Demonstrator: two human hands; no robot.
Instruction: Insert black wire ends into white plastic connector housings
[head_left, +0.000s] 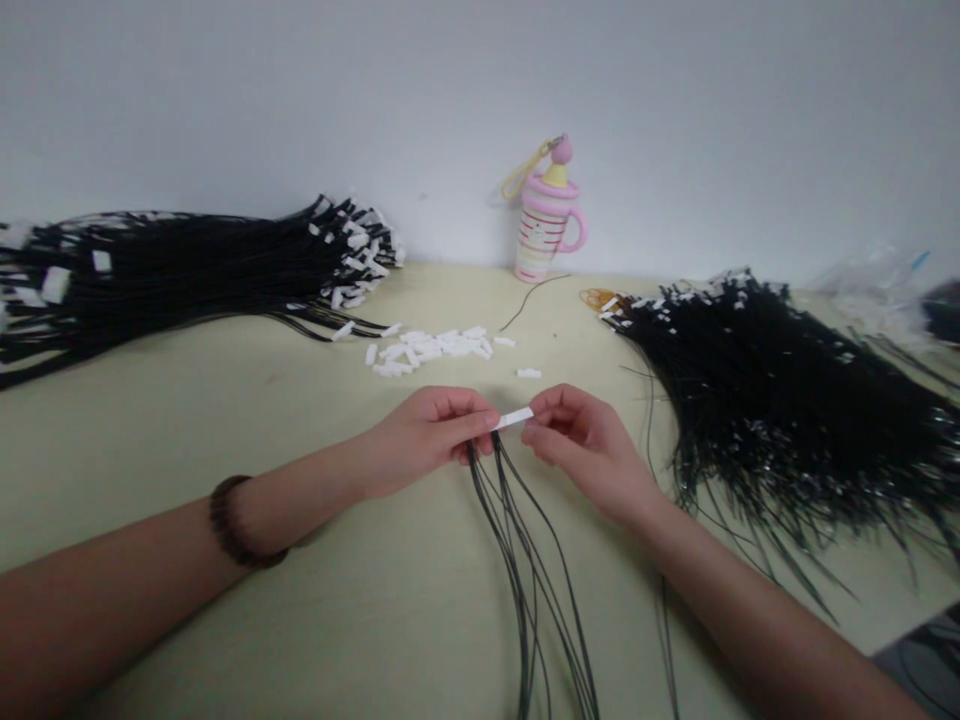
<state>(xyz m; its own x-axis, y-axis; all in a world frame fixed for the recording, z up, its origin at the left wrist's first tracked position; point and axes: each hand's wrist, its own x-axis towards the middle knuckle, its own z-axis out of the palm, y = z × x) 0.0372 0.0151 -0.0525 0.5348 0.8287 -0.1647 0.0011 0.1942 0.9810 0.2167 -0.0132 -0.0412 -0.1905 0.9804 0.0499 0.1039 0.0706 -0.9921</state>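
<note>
My left hand is closed in a pinch on the ends of several thin black wires that trail down toward me over the table. My right hand pinches a small white plastic connector that sits between the two hands, its left end at my left fingertips. A scatter of loose white connectors lies on the table just beyond my hands. A dark bead bracelet is on my left wrist.
A big bundle of black wires with white connectors lies at the far left. A heap of bare black wires fills the right. A pink and white cup stands by the wall. The table is pale yellow.
</note>
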